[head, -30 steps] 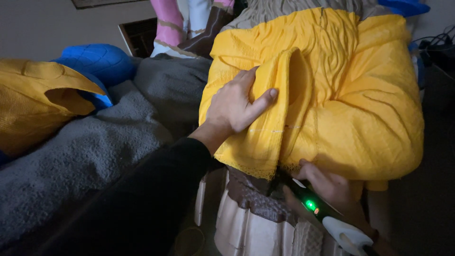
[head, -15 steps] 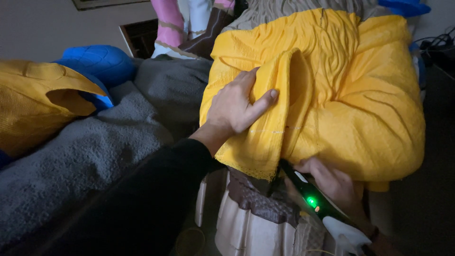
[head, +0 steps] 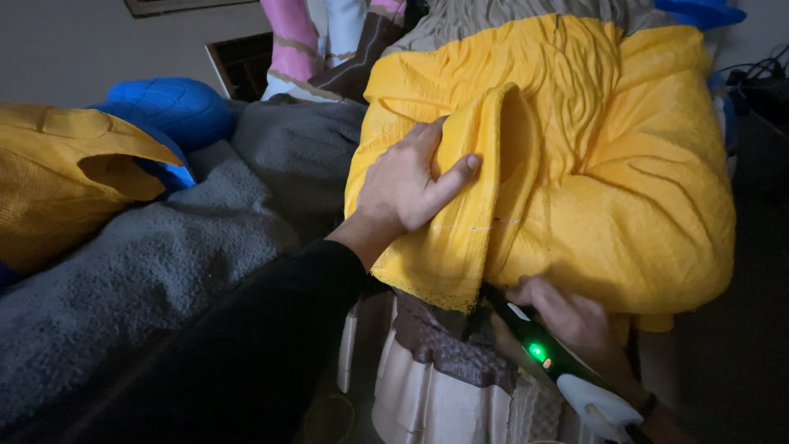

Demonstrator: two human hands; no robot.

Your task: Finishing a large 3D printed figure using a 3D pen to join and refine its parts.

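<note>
A crinkled yellow cloth (head: pixel 608 164) lies bunched over a brown and beige plastic stand (head: pixel 444 370). My left hand (head: pixel 407 185), in a black sleeve, grips a raised fold of the cloth near its left edge, thumb on the front of the fold. My right hand (head: pixel 567 316) sits under the cloth's lower hem and holds a slim black and white handheld tool (head: pixel 559 366) with a green light, its tip tucked beneath the hem.
A grey fleece blanket (head: pixel 164 271) covers the left side. Another yellow garment (head: pixel 57 173) lies on it at far left beside a blue rounded object (head: pixel 177 107). Pink and white figures (head: pixel 320 41) stand at the back. Cables (head: pixel 756 78) sit at right.
My right hand and the tool have slid slightly up and left under the hem. My left hand keeps its hold on the fold.
</note>
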